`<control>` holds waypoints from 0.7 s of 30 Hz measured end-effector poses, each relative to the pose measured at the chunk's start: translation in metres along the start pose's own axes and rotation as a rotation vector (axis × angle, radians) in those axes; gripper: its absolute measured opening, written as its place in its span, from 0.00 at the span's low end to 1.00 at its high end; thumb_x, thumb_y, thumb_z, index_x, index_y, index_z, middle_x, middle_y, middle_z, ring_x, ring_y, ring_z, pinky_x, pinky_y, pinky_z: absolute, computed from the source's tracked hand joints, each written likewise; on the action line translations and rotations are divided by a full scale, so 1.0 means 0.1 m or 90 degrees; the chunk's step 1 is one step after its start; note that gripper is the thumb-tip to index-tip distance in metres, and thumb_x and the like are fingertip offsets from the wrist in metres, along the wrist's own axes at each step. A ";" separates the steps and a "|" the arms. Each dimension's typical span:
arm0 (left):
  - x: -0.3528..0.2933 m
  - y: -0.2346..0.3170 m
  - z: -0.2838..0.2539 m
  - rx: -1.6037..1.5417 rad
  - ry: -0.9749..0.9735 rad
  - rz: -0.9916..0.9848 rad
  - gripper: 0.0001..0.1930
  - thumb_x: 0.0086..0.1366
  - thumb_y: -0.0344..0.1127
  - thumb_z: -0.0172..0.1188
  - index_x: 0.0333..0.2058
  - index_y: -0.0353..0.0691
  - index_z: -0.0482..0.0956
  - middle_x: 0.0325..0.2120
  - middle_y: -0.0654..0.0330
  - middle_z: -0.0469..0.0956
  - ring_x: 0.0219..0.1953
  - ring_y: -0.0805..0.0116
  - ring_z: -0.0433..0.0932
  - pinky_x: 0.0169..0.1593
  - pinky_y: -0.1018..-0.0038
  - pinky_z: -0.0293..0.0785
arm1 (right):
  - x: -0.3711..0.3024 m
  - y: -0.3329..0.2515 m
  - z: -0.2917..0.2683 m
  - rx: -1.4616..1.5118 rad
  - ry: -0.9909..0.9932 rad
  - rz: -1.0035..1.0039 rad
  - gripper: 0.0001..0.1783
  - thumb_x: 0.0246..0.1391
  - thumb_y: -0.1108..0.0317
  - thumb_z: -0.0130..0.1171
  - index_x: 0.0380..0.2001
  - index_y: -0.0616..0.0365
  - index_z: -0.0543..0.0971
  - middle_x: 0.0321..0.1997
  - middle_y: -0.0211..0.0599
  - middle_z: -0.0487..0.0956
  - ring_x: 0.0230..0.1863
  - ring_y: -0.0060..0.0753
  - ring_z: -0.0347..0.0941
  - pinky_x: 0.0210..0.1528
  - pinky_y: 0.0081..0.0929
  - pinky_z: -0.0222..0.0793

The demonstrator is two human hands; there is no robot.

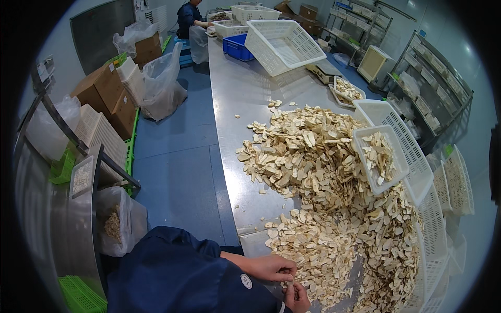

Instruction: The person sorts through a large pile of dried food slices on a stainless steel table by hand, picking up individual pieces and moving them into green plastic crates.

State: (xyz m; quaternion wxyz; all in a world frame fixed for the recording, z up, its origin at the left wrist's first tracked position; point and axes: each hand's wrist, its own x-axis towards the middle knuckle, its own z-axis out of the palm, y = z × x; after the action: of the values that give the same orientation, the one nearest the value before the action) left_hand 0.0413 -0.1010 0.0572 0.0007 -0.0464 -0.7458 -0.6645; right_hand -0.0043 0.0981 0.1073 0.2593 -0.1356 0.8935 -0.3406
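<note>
My left hand [272, 267] and my right hand [297, 298] are close together at the near edge of the steel table [228, 130]. Both have their fingers bent in a pinch, fingertips nearly meeting. Whatever lies between them is too small and hidden to make out. Just beyond them spreads a low heap of pale dried slices [318, 255], small and flat. Behind it rises a larger mound of longer cream-tan slices [308, 151], which runs down the right side too. A white tray [358, 151] holding some slices leans on that mound.
White perforated baskets [396, 135] line the table's right side. Another large basket [284, 47] and a blue crate [237, 48] stand farther up. A co-worker [189, 21] sits at the far end. Cardboard boxes [99, 86] and plastic bags [162, 86] are left of the blue floor.
</note>
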 end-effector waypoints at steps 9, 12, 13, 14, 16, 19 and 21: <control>-0.13 -0.04 0.06 -0.017 -0.002 0.002 0.13 0.71 0.44 0.57 0.38 0.40 0.75 0.24 0.63 0.74 0.27 0.72 0.72 0.32 0.71 0.68 | -0.08 0.16 0.09 0.000 -0.005 -0.036 0.16 0.63 0.59 0.59 0.50 0.53 0.80 0.50 0.45 0.82 0.49 0.38 0.79 0.51 0.30 0.73; -0.06 -0.06 0.07 0.002 -0.061 -0.017 0.12 0.71 0.44 0.57 0.40 0.40 0.76 0.25 0.62 0.74 0.28 0.73 0.72 0.32 0.72 0.69 | -0.04 0.40 0.11 -0.016 0.017 -0.098 0.16 0.64 0.59 0.59 0.51 0.53 0.80 0.51 0.45 0.81 0.49 0.39 0.79 0.51 0.30 0.73; -0.02 -0.04 0.08 -0.002 -0.061 -0.020 0.12 0.71 0.43 0.57 0.42 0.40 0.76 0.25 0.62 0.75 0.28 0.73 0.73 0.33 0.72 0.69 | -0.03 0.44 0.08 -0.039 0.030 -0.135 0.17 0.64 0.58 0.59 0.51 0.53 0.80 0.50 0.45 0.82 0.48 0.40 0.79 0.51 0.29 0.73; 0.03 -0.03 0.09 -0.006 -0.068 -0.024 0.13 0.71 0.43 0.57 0.44 0.40 0.76 0.26 0.62 0.75 0.29 0.73 0.73 0.33 0.72 0.69 | 0.02 0.47 0.04 -0.013 0.065 -0.158 0.12 0.61 0.62 0.61 0.44 0.55 0.82 0.43 0.44 0.83 0.41 0.37 0.80 0.45 0.29 0.74; -0.03 -0.09 0.10 -0.035 -0.089 -0.059 0.13 0.71 0.40 0.58 0.47 0.39 0.75 0.28 0.62 0.76 0.30 0.74 0.73 0.34 0.74 0.70 | 0.07 0.35 -0.05 0.028 0.151 -0.227 0.08 0.57 0.66 0.63 0.38 0.56 0.84 0.34 0.42 0.82 0.37 0.41 0.80 0.40 0.33 0.76; -0.10 -0.10 0.06 -0.064 -0.038 -0.134 0.14 0.70 0.37 0.60 0.50 0.37 0.75 0.31 0.65 0.76 0.32 0.77 0.73 0.36 0.77 0.71 | 0.07 0.35 -0.25 0.074 0.165 -0.136 0.10 0.56 0.67 0.63 0.39 0.59 0.83 0.34 0.43 0.81 0.35 0.39 0.79 0.38 0.31 0.74; -0.06 -0.20 0.09 -0.031 -0.042 -0.141 0.13 0.69 0.39 0.60 0.46 0.38 0.78 0.31 0.60 0.81 0.32 0.73 0.77 0.38 0.74 0.74 | 0.05 0.54 -0.32 0.176 0.186 -0.092 0.11 0.57 0.66 0.63 0.40 0.60 0.82 0.33 0.41 0.80 0.33 0.35 0.78 0.36 0.28 0.73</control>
State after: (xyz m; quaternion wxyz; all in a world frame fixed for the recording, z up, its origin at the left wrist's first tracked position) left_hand 0.0467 -0.0944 0.0361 -0.0984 0.0141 -0.7297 -0.6765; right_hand -0.0300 0.1523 0.0890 0.1179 -0.1115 0.8542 -0.4940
